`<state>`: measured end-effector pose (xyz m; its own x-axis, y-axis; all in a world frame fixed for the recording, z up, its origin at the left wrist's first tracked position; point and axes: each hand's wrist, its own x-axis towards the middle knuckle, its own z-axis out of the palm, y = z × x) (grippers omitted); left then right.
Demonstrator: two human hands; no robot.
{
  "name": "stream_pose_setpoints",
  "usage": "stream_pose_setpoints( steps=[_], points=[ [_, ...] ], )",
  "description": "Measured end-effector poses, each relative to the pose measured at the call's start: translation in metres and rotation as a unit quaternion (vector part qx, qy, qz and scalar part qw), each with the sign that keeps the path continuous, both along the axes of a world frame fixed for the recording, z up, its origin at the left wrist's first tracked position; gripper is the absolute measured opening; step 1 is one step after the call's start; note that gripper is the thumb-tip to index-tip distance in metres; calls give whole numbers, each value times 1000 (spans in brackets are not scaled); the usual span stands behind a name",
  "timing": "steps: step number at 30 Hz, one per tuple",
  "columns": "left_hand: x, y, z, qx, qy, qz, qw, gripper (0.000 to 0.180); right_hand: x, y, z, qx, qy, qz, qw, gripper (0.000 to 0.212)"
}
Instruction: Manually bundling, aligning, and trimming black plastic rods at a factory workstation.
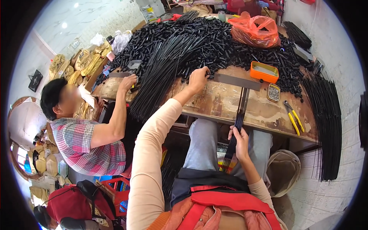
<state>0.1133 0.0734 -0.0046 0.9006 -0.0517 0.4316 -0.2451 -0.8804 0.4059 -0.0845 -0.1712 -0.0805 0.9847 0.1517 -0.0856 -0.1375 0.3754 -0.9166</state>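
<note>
head view: wooden table (216,105) bears a far heap of black tubes (214,38), presumably kept within reach; black rods (242,102) run from lap to table, far ends at a flat grey bar (237,81), which may steady them; right hand (240,142) closed round the rods, likely keeping them bunched; left hand (197,80), well apart, at the heap's near edge; fingers curled, cannot tell on what

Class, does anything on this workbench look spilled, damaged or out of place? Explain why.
The wooden tabletop looks worn: its bare front part is patchy and stained rather than even. At its right end, long black rods droop past the edge, which looks untidy, though it may be deliberate.
</note>
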Motion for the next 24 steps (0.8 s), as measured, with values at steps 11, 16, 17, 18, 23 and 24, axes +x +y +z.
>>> stream_pose_setpoints(
  steps=[11,16,17,18,23,24],
  points=[
    [18,0,20,166,51,72,982,15,2,1,-5,42,24,17,999,22],
    [-9,7,80,349,-154,69,922,13,1,-1,4,39,31,20,999,23],
    [-30,0,99,341,-173,33,923,16,1,-4,2,35,25,16,999,24],
    [-59,-7,116,334,-191,-1,923,18,1,-4,1,31,18,15,999,25],
    [-214,-30,84,223,-214,-115,944,19,2,0,-5,29,19,10,999,24],
    [-239,-26,60,212,-189,-107,953,18,3,1,-5,26,14,18,999,25]
  ],
)
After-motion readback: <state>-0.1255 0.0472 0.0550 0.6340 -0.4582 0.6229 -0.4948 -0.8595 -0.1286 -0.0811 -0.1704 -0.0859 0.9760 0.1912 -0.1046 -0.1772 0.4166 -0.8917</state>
